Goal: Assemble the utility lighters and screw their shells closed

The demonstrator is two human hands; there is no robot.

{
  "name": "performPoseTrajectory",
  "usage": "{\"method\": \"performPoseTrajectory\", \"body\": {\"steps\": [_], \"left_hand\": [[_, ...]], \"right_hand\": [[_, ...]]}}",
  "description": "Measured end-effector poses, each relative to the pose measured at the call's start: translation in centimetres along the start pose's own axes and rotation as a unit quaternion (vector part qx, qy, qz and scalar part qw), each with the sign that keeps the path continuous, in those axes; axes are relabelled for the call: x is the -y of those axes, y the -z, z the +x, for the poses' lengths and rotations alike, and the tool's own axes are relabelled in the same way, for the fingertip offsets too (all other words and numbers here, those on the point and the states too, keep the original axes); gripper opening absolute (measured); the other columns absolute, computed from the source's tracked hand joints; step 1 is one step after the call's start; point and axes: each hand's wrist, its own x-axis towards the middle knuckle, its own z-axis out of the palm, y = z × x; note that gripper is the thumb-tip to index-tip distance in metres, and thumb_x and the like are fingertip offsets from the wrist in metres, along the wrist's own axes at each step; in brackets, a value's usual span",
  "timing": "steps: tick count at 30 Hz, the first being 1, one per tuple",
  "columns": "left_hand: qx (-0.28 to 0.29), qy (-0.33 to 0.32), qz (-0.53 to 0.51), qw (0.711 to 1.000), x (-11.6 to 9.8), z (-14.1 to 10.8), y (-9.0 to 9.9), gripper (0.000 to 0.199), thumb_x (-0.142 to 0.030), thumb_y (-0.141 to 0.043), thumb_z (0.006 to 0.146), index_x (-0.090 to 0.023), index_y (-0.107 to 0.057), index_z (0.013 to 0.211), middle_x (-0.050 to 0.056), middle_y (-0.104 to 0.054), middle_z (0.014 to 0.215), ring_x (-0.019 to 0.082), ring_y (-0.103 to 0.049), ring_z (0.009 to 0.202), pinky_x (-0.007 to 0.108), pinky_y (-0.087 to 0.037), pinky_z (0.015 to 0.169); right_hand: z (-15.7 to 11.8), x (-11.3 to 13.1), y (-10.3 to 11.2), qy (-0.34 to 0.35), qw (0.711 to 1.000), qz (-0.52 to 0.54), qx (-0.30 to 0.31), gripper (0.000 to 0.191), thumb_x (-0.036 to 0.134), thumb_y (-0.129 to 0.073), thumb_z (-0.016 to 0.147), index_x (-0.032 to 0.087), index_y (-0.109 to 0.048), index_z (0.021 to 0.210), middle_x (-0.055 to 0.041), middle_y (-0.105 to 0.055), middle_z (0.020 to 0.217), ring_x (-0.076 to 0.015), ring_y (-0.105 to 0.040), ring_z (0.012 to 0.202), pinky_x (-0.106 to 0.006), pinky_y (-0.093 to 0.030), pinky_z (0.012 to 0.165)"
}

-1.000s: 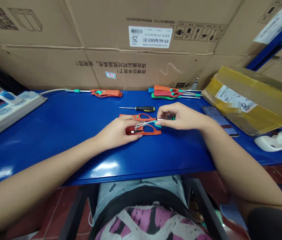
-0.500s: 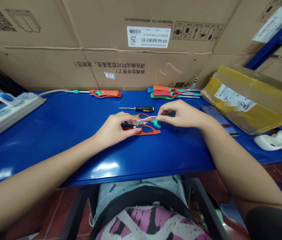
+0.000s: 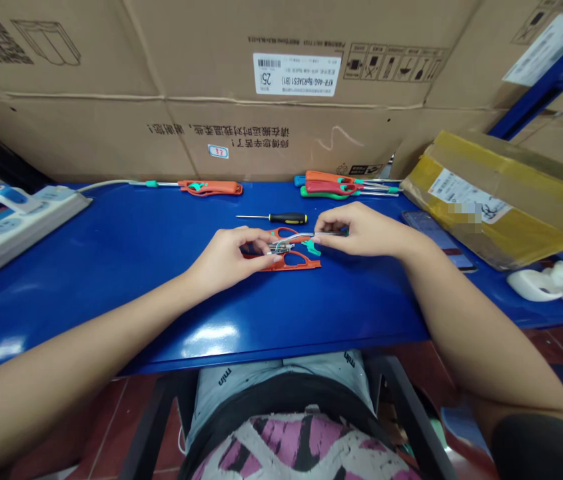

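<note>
Over the tabletop, my left hand (image 3: 231,257) has thumb and fingers closed on the small inner parts (image 3: 282,247) of a taken-apart long lighter, partly covered by the fingertips. My right hand (image 3: 358,230) pinches the lighter's thin metal tube (image 3: 332,233); thin wires (image 3: 297,235) run from there to the inner parts. Two orange casing halves lie beneath and beside the left fingers, the near half (image 3: 304,263) and the far half (image 3: 284,233). Between the hands, a green trigger piece (image 3: 312,248) rests on the table.
Behind the hands lies a black-and-yellow screwdriver (image 3: 288,218). At the back are an orange lighter (image 3: 218,188) and a stack of several lighters (image 3: 328,183). A power strip (image 3: 16,227) is left; a phone (image 3: 436,239), taped box (image 3: 501,200) and tape roll (image 3: 531,285) are right.
The left fingers have shifted slightly over the inner parts. My right hand has lowered a little, and more of the metal tube shows under its fingers.
</note>
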Motion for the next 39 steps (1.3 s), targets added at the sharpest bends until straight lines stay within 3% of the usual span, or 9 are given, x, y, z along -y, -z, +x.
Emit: {"method": "performPoseTrajectory", "body": {"steps": [12, 17, 21, 26, 30, 35, 39], "left_hand": [[0.011, 0.052, -0.054, 0.997, -0.1, 0.1, -0.1, 0.039, -0.04, -0.079, 0.078, -0.017, -0.078, 0.11, 0.001, -0.073, 0.076, 0.013, -0.065, 0.068, 0.025, -0.053, 0.068], [0.015, 0.089, -0.102, 0.991, -0.5, 0.3, -0.1, 0.045, -0.046, -0.08, 0.078, -0.014, -0.079, 0.109, 0.005, -0.076, 0.077, 0.015, -0.068, 0.067, 0.027, -0.055, 0.066], [0.022, 0.143, -0.182, 0.972, -0.5, 0.5, -0.2, 0.051, -0.05, -0.083, 0.076, -0.013, -0.078, 0.112, 0.01, -0.081, 0.098, 0.022, -0.076, 0.084, 0.033, -0.062, 0.078], [0.024, 0.199, -0.271, 0.941, -0.8, 0.7, -0.1, 0.054, -0.047, -0.086, 0.073, -0.015, -0.077, 0.115, 0.011, -0.08, 0.106, 0.025, -0.077, 0.099, 0.038, -0.061, 0.094], [0.014, 0.213, -0.279, 0.936, -1.0, 0.9, 0.2, 0.047, -0.04, -0.086, 0.074, -0.015, -0.078, 0.113, 0.01, -0.081, 0.098, 0.022, -0.077, 0.09, 0.032, -0.062, 0.085], [0.018, 0.203, -0.285, 0.937, -0.9, 1.0, 0.8, 0.042, -0.036, -0.082, 0.077, -0.015, -0.078, 0.114, 0.008, -0.081, 0.088, 0.015, -0.07, 0.067, 0.025, -0.055, 0.065], [0.036, 0.192, -0.297, 0.935, -0.9, 0.9, 1.0, 0.041, -0.036, -0.08, 0.079, -0.016, -0.078, 0.114, 0.007, -0.08, 0.083, 0.014, -0.068, 0.065, 0.024, -0.052, 0.063]], "right_hand": [[0.2, 0.2, -0.8, 0.051, 0.998, 0.015, -0.026, 0.029, 0.039, -0.056, 0.099, 0.017, -0.065, 0.115, 0.0012, -0.062, 0.075, -0.0113, -0.05, 0.062, -0.023, -0.037, 0.061], [0.3, 0.3, -0.7, 0.087, 0.995, -0.001, -0.041, 0.028, 0.028, -0.051, 0.1, 0.019, -0.069, 0.12, -0.0044, -0.074, 0.099, -0.0144, -0.061, 0.076, -0.026, -0.043, 0.074], [0.4, 0.1, -0.8, 0.082, 0.996, -0.012, -0.037, 0.026, 0.024, -0.05, 0.099, 0.018, -0.07, 0.115, -0.0069, -0.075, 0.106, -0.0178, -0.066, 0.086, -0.027, -0.045, 0.079], [0.4, 0.2, -1.1, 0.053, 0.998, -0.018, -0.03, 0.023, 0.022, -0.049, 0.097, 0.016, -0.069, 0.107, -0.0066, -0.074, 0.096, -0.016, -0.061, 0.076, -0.027, -0.043, 0.071], [0.5, 0.4, -1.4, 0.049, 0.998, -0.005, -0.025, 0.021, 0.027, -0.051, 0.098, 0.016, -0.067, 0.106, -0.0048, -0.071, 0.088, -0.0143, -0.057, 0.071, -0.026, -0.04, 0.067], [0.4, 0.6, -1.6, 0.073, 0.997, 0.006, -0.032, 0.025, 0.034, -0.055, 0.098, 0.019, -0.062, 0.117, -0.0068, -0.071, 0.103, -0.0177, -0.062, 0.085, -0.027, -0.044, 0.074], [0.5, 0.6, -1.9, 0.085, 0.996, 0.0, -0.022, 0.021, 0.032, -0.054, 0.099, 0.02, -0.063, 0.112, -0.0058, -0.072, 0.101, -0.0173, -0.062, 0.082, -0.028, -0.043, 0.074]]}}
